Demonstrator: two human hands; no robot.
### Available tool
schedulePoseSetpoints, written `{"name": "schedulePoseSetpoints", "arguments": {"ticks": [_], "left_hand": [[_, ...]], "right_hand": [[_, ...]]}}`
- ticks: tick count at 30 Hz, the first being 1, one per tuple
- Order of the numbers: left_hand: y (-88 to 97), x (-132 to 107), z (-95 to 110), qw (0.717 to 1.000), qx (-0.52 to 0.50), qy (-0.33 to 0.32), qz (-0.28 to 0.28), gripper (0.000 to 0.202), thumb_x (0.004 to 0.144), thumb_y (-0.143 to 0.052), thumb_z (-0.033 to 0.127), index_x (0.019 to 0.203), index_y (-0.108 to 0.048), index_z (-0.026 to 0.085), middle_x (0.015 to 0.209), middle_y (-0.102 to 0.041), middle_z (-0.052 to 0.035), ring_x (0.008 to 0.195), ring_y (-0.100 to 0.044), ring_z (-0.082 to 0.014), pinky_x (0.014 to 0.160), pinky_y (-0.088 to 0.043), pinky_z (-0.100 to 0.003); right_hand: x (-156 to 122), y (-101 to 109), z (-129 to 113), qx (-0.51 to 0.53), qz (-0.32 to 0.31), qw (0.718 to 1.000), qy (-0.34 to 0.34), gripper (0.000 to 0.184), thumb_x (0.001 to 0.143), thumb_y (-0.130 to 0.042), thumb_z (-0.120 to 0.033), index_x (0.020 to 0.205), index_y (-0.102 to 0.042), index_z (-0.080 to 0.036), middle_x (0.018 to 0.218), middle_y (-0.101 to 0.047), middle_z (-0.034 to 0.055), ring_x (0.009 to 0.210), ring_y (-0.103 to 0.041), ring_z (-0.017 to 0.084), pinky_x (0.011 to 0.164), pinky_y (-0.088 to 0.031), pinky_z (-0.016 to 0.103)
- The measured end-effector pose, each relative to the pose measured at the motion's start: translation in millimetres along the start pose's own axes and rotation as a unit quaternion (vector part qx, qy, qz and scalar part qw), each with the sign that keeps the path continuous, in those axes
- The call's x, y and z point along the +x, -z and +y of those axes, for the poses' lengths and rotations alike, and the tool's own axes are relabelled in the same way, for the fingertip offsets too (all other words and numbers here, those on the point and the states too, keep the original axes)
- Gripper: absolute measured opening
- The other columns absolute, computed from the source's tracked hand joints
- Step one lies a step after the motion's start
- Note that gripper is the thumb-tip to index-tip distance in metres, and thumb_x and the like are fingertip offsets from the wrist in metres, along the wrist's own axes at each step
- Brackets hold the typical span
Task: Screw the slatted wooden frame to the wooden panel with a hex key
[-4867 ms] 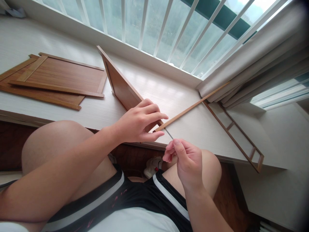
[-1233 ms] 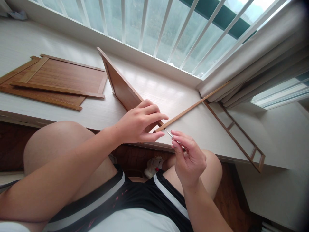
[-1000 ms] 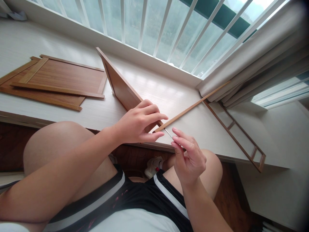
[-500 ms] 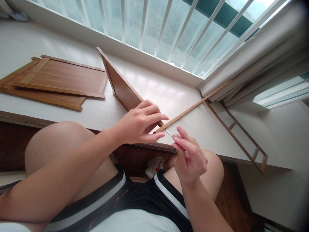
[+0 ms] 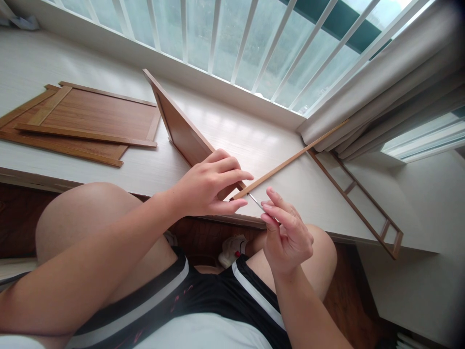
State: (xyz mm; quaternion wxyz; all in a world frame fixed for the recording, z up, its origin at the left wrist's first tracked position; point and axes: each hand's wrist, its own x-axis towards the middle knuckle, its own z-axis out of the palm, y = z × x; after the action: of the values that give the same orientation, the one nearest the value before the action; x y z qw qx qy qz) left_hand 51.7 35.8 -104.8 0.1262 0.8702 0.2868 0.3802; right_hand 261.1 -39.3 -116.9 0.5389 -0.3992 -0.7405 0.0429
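My left hand (image 5: 214,186) is bent round the near end of a brown wooden panel (image 5: 185,133) that stands on its edge. Its thumb and forefinger reach to either side of the corner where the panel meets a long wooden frame (image 5: 279,167), seen nearly edge-on. In the fingertips of my right hand (image 5: 288,232) is a thin metal driver rod (image 5: 255,200). The rod's far tip touches the outer face of the frame at that corner. My fingers hide its near end, so whether it is a screwdriver or a hex key I cannot tell.
Two framed wooden panels (image 5: 98,116) lie overlapped on the white ledge (image 5: 145,169) at left. A slatted frame part (image 5: 352,203) extends right, past the ledge's front edge. Grey curtains (image 5: 363,97) hang at right, and white window bars (image 5: 216,36) run behind.
My right hand has shifted very slightly around the metal rod. The rod's tip stays at the corner, and my left hand keeps its place.
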Motion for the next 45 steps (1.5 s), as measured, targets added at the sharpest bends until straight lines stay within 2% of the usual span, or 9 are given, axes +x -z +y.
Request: {"name": "schedulePoseSetpoints", "arguments": {"ticks": [12, 17, 21, 23, 25, 31, 36, 40, 45], "left_hand": [[1.0, 0, 0, 1.0, 0.0, -0.013, 0.003, 0.041, 0.085, -0.065, 0.045, 0.119, -0.064, 0.022, 0.1, -0.064, -0.0081, 0.101, -0.052, -0.0235, 0.098, -0.043, -0.038], [1.0, 0, 0, 1.0, 0.003, -0.016, 0.002, 0.041, 0.085, -0.065, 0.044, 0.119, -0.065, 0.021, 0.1, -0.064, -0.0082, 0.1, -0.051, -0.0235, 0.098, -0.043, -0.038], [1.2, 0, 0, 1.0, 0.004, -0.021, 0.004, 0.041, 0.085, -0.065, 0.044, 0.119, -0.065, 0.021, 0.101, -0.064, -0.0082, 0.1, -0.051, -0.0235, 0.097, -0.044, -0.038], [1.4, 0, 0, 1.0, 0.005, -0.021, 0.003, 0.041, 0.085, -0.065, 0.044, 0.119, -0.065, 0.021, 0.101, -0.064, -0.0082, 0.1, -0.051, -0.0236, 0.097, -0.044, -0.038], [1.5, 0, 0, 1.0, 0.005, -0.02, 0.003, 0.041, 0.085, -0.065, 0.044, 0.119, -0.065, 0.021, 0.101, -0.064, -0.0082, 0.101, -0.05, -0.0235, 0.097, -0.044, -0.038], [1.2, 0, 0, 1.0, 0.004, -0.022, 0.005, 0.042, 0.085, -0.065, 0.045, 0.119, -0.065, 0.021, 0.1, -0.064, -0.0082, 0.101, -0.051, -0.0235, 0.098, -0.044, -0.038], [1.0, 0, 0, 1.0, 0.005, -0.02, 0.005, 0.041, 0.085, -0.064, 0.044, 0.119, -0.065, 0.021, 0.101, -0.064, -0.0081, 0.101, -0.051, -0.0233, 0.097, -0.044, -0.037], [0.5, 0, -1, 1.0, 0.006, -0.024, 0.008, 0.041, 0.085, -0.064, 0.044, 0.119, -0.065, 0.02, 0.101, -0.064, -0.008, 0.101, -0.051, -0.0232, 0.097, -0.044, -0.037], [0.5, 0, 0, 1.0, 0.006, -0.016, 0.004, 0.041, 0.085, -0.064, 0.044, 0.12, -0.065, 0.021, 0.102, -0.064, -0.008, 0.102, -0.051, -0.0236, 0.098, -0.043, -0.038]], "right_hand": [[-2, -3, 4, -0.005, -0.002, 1.0, -0.007, 0.029, 0.088, -0.062, -0.009, 0.111, -0.066, -0.026, 0.126, -0.068, 0.0083, 0.103, -0.071, 0.024, 0.083, -0.06, 0.043], [-3, -5, 5, 0.009, 0.014, 1.0, -0.02, 0.027, 0.087, -0.062, -0.008, 0.109, -0.069, -0.024, 0.117, -0.071, 0.0087, 0.105, -0.069, 0.026, 0.084, -0.058, 0.044], [-5, -1, 2, 0.029, -0.027, 0.996, -0.077, 0.015, 0.088, -0.062, -0.01, 0.09, -0.072, -0.021, 0.087, -0.074, 0.0048, 0.079, -0.07, 0.019, 0.069, -0.055, 0.034], [-6, 1, -1, 0.023, -0.066, 0.992, -0.108, 0.022, 0.09, -0.059, -0.011, 0.073, -0.069, -0.019, 0.066, -0.067, 0.0006, 0.061, -0.063, 0.013, 0.058, -0.048, 0.028], [-8, 2, -3, 0.015, -0.082, 0.987, -0.139, 0.03, 0.092, -0.057, -0.013, 0.064, -0.065, -0.018, 0.059, -0.062, -0.0014, 0.054, -0.057, 0.01, 0.055, -0.044, 0.026], [-8, 0, -6, 0.061, -0.03, 0.98, -0.187, 0.018, 0.094, -0.056, -0.017, 0.081, -0.068, -0.02, 0.072, -0.066, 0.0, 0.063, -0.059, 0.012, 0.06, -0.047, 0.028], [-5, 4, -5, 0.067, -0.064, 0.983, -0.16, 0.02, 0.093, -0.056, -0.012, 0.103, -0.07, -0.023, 0.087, -0.069, 0.0026, 0.076, -0.064, 0.016, 0.071, -0.053, 0.032], [-3, 7, -5, 0.033, -0.082, 0.99, -0.109, 0.024, 0.088, -0.06, -0.007, 0.105, -0.07, -0.021, 0.093, -0.069, 0.0048, 0.085, -0.065, 0.018, 0.075, -0.054, 0.034], [-2, 9, -5, -0.009, -0.1, 0.99, -0.096, 0.027, 0.085, -0.064, -0.003, 0.106, -0.07, -0.02, 0.095, -0.069, 0.0059, 0.085, -0.064, 0.017, 0.07, -0.053, 0.031]]}}
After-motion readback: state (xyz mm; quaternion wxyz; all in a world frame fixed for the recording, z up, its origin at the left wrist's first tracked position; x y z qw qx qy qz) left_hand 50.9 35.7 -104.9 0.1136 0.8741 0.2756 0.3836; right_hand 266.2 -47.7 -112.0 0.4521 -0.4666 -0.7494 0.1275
